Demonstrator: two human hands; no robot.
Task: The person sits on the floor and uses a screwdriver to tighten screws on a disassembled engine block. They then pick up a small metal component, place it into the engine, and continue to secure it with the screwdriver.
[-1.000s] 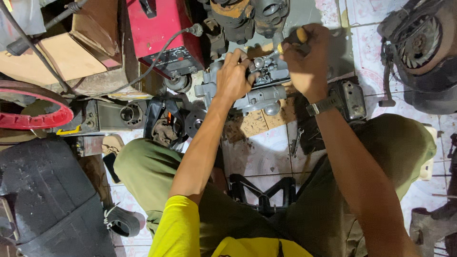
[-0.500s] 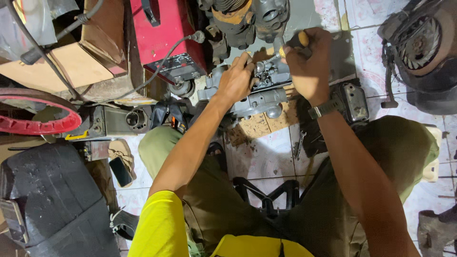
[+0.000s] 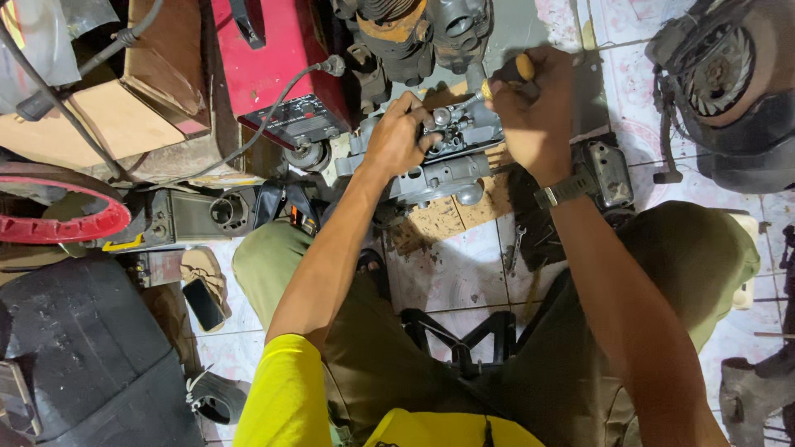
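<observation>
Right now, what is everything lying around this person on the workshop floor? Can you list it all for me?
Grey metal engine part: one, grey, on the floor at top centre, under both hands.
Screwdriver: one, yellow and black handle, in the right hand, tip on the engine part.
Wooden board: one, light brown, under the engine part.
Red machine: one, red with a black cable, top centre-left.
Cardboard box: one, brown, top left.
Red ring: one, red, left edge.
Phone: one, black, on the floor at left.
Engine with fan cover: one, dark grey, top right.
Wristwatch: one, dark, right wrist.
Left hand: resting on the engine part.
Right hand: gripping the screwdriver.
</observation>
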